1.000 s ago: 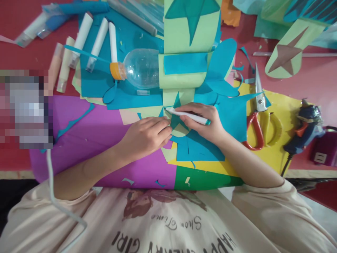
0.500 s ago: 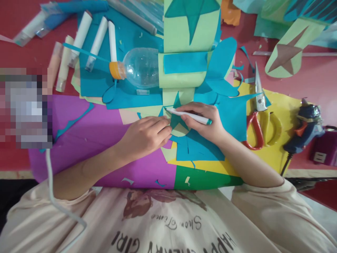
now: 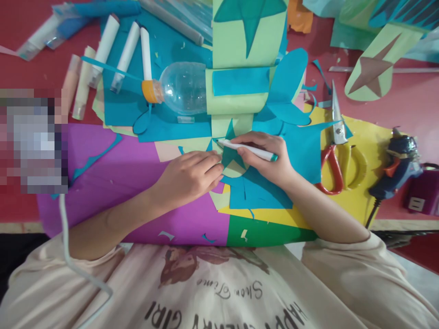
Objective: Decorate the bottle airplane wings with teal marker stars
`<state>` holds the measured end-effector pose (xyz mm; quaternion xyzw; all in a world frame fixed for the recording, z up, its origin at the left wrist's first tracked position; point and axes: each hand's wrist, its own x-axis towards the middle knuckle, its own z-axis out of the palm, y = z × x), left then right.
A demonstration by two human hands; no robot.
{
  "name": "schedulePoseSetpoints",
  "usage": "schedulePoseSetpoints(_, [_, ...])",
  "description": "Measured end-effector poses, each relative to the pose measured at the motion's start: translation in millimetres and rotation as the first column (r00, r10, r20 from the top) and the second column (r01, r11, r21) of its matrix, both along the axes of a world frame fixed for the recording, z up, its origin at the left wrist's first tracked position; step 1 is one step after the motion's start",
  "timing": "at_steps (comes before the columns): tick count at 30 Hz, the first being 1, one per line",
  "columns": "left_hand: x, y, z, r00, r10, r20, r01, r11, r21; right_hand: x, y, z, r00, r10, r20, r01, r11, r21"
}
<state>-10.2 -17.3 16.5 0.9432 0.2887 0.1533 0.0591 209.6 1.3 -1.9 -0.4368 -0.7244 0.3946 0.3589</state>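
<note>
A white felt-tip marker (image 3: 252, 150) with a green end is gripped in my right hand (image 3: 274, 160). Its tip rests on a dark green star (image 3: 230, 148), at the star's left arm. The star is drawn on the rounded end of a pale green paper strip (image 3: 236, 122). My left hand (image 3: 192, 176) lies flat beside the star, its fingertips on the paper's left edge. Above both hands, a clear plastic bottle (image 3: 185, 89) with an orange cap lies on its side, wrapped in pale green and blue paper. Another green star (image 3: 250, 18) is on the strip's far part.
Scissors (image 3: 338, 132) with red and yellow handles lie at right, near a glue gun (image 3: 394, 167). Several markers (image 3: 126, 57) are at upper left. A brown star on a paper piece (image 3: 370, 68) sits at upper right. Purple paper (image 3: 113, 183) covers the left front.
The marker and my right hand have shifted very slightly, the tip still at the star's left arm. My left hand stays in place.
</note>
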Motion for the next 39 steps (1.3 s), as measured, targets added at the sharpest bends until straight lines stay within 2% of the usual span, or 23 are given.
schedulePoseSetpoints(7, [0.7,0.8,-0.4,1.000,-0.005,0.027,0.004,0.999,0.040,0.3,0.0,-0.8,1.000,-0.004,0.009,0.004,1.000,0.016])
schedulePoseSetpoints(16, [-0.2,0.8,-0.4,1.000,-0.007,0.025,0.006,0.999,0.043,1.3,0.7,2.8,0.999,0.037,0.019,-0.037,0.999,-0.024])
schedulePoseSetpoints(27, [0.4,0.6,-0.8,1.000,-0.010,0.028,0.009,0.999,0.042,0.8,-0.1,0.3,0.999,-0.033,0.019,0.033,0.999,-0.025])
schedulePoseSetpoints(39, [-0.2,0.5,-1.0,1.000,-0.007,0.025,0.006,0.999,0.032,1.9,0.1,1.6,1.000,-0.008,0.018,0.008,0.999,-0.046])
